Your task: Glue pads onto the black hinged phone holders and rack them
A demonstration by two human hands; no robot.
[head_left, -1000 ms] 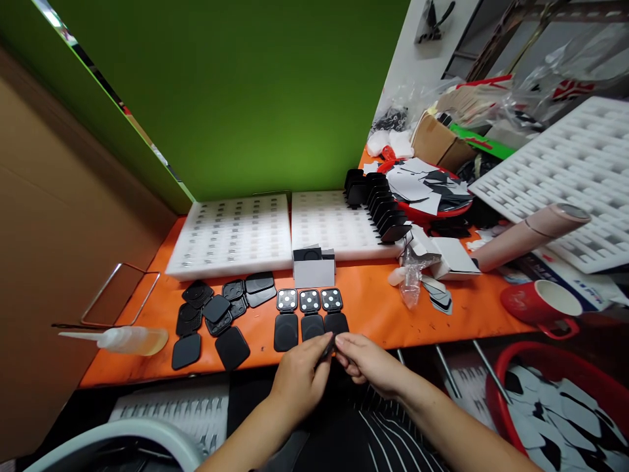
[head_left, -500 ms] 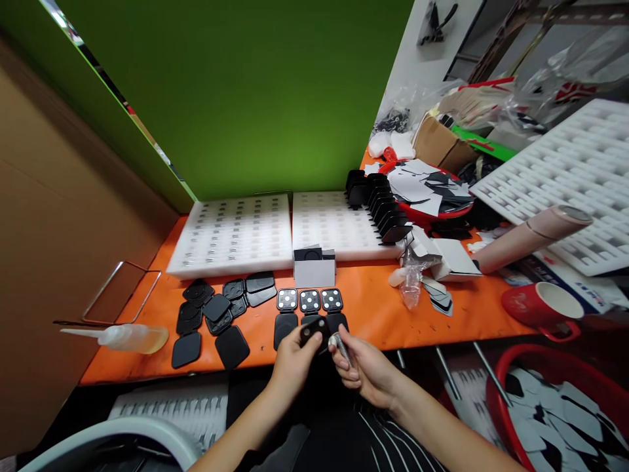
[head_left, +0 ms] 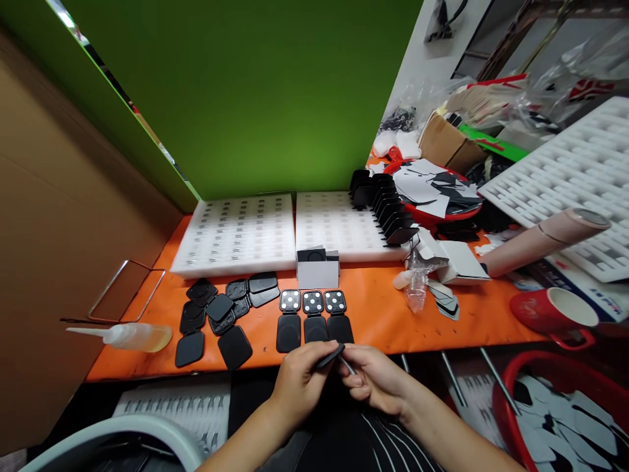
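My left hand [head_left: 299,379] is closed on a thin black plate [head_left: 329,358], tilted nearly edge-on at the table's front edge. Just beside it, my right hand [head_left: 381,380] grips a slim metal rod [head_left: 348,365], its upper end close under the plate; whether they touch is hidden. Beyond both hands, three hinged black square cases lie unfolded in a row. The upper half [head_left: 312,302] of each carries white dots, and the lower half [head_left: 288,333] is plain black. Further left are several loose black square pieces [head_left: 234,347], some overlapping.
White foam trays [head_left: 236,229] stand along the green panel [head_left: 270,98], black plates [head_left: 393,213] slotted upright in the right one. A squeeze bottle [head_left: 140,335] lies at left. On the right are a red mug [head_left: 533,312], a pink flask [head_left: 545,241] and a red basin [head_left: 506,393].
My left hand has drawn the black plate toward me and turned it from face-up to nearly edge-on. The rod in my right hand has turned, and its ribbed part no longer shows. The view has shifted slightly.
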